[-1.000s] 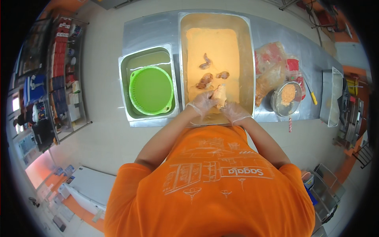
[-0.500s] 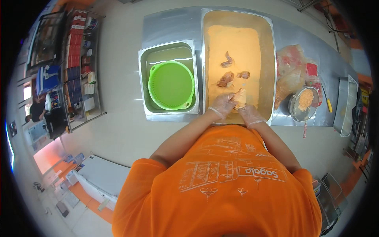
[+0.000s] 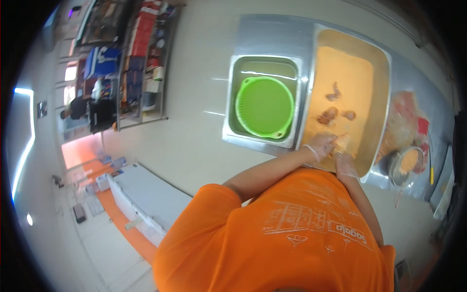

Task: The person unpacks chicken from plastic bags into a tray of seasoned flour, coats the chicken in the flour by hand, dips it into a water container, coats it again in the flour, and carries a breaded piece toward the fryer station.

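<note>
Head view: hands (image 3: 322, 144) partly hide a blurred, powder-coated meat piece (image 3: 342, 141).

- Beneath the grip of left hand (image 3: 322, 145) and right hand (image 3: 346, 164): stainless-steel table (image 3: 273, 35).
- Directly under the grip, reaching well beyond it: large deep steel pan (image 3: 379, 100).
- Left of the grip, just beside that: smaller steel pan (image 3: 235, 73).
- Right of the grip: clear plastic bag (image 3: 403, 117), red packet (image 3: 422, 125), round metal bowl or sieve (image 3: 399, 178).
- Farther right: yellow-handled tool (image 3: 432, 176), then steel trough (image 3: 441, 195).
</note>
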A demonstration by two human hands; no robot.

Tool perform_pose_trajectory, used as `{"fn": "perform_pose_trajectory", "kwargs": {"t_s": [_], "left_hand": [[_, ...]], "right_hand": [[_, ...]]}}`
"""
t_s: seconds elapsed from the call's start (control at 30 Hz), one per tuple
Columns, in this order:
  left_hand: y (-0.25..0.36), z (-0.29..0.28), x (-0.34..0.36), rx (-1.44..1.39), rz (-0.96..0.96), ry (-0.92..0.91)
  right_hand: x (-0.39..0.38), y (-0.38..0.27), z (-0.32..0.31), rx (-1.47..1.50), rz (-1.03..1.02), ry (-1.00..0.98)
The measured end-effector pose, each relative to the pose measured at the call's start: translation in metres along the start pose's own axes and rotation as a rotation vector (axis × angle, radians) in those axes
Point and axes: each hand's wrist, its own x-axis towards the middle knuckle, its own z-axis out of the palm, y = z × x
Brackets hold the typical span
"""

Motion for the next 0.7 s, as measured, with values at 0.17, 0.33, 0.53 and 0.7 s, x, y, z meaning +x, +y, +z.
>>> {"fn": "perform_pose_trajectory", "kwargs": {"t_s": [0.17, 0.33, 0.53, 0.7], "left_hand": [[-0.002, 0.003, -0.004, -0.12, -0.063, 0.063], [-0.002, 0.002, -0.006, -0.139, -0.061, 0.071], [-0.004, 0.014, 0.001, 0.02, 0.022, -0.028], [0.014, 0.008, 0.007, 0.084, -0.008, -0.111]], "right_hand": [[-0.008, -0.011, -0.01, -0.165, -0.092, -0.014], [-0.005, -0.016, -0.007, -0.182, -0.109, -0.004], [0.016, -0.001, -0.01, 0.876, 0.537, -0.165], [0.024, 0.027, -0.006, -0.005, -0.229, 0.02]]}}
